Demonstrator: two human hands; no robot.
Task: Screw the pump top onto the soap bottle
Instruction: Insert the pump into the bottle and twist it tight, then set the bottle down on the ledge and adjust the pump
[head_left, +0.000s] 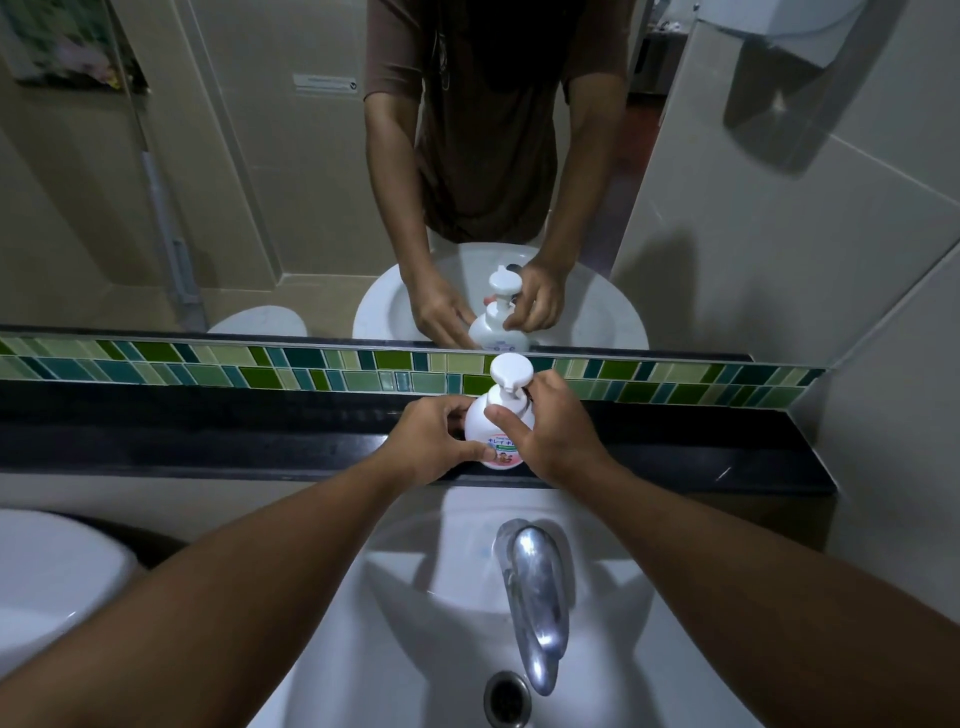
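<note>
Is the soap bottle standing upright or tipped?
Upright. The soap bottle stands on the black ledge, pump top straight above it, left hand steadying its body.

Bare ledge (208, 441) either side of the bottle (493, 431); faucet (535, 587) below, mirror (260, 182) close behind.

White soap bottle (497, 428) upright on black ledge (208, 431), white pump top (511, 375) seated on neck
</note>
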